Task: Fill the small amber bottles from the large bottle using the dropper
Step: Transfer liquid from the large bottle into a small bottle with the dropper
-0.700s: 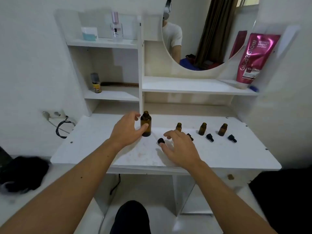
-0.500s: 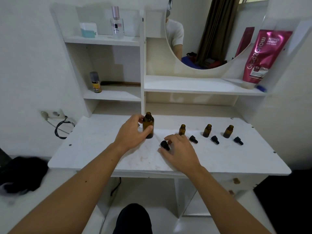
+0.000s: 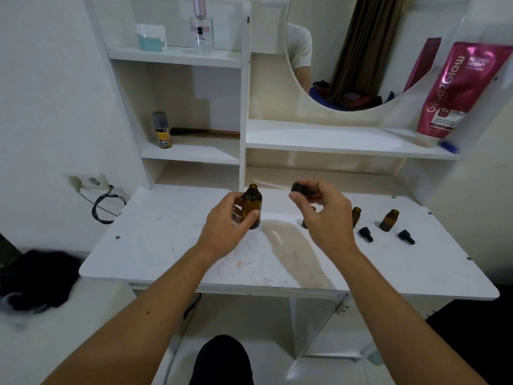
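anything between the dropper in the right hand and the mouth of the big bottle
Nothing visible. The dropper in the right hand points its tip toward the large bottle, whose mouth is uncapped; the left hand grips only its body.

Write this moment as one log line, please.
left hand: steadying large bottle, uncapped | right hand: holding dropper raised | small bottles: open on table
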Tool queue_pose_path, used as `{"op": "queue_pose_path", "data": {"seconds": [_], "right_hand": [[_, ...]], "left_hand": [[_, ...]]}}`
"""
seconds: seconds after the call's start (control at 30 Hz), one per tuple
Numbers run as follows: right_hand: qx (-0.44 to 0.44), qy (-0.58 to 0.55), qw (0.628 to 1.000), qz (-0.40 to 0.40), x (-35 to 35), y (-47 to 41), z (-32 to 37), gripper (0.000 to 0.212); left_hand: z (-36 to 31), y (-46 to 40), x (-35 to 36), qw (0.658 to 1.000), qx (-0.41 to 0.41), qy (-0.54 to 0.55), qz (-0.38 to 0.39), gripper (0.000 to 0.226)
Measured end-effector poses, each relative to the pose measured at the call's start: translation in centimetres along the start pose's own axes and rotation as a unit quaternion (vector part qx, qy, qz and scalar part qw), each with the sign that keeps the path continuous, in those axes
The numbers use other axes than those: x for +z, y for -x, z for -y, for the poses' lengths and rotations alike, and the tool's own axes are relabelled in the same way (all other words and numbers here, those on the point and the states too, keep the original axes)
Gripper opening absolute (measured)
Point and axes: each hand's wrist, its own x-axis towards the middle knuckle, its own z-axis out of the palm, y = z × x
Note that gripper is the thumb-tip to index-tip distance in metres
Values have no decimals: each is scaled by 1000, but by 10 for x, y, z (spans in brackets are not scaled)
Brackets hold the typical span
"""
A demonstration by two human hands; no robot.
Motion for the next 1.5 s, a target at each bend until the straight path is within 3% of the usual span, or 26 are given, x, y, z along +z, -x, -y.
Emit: {"op": "queue_pose_path", "data": {"seconds": [0.5,0.7,0.97,1.13,1.5], "right_hand": [[-132,127,979,89,-9,-40,25,27],[-97,54,984,137,2,-69,44,27],[-40,57,972,225,30,-83,41,15],[10,-19,981,194,47,-80,30,11],[16,-22,985,172,53,-80,29,5]], "left_hand": [[5,-2,-1,1000,8,-11,5,54],[7,-2,-1,1000,9,-8,10,52],[8,-4,0,1000,9,-21,11,50],[9,-5,1,1000,11,-23,7,50],[11,-9,2,999,4,-32,10,49]]}}
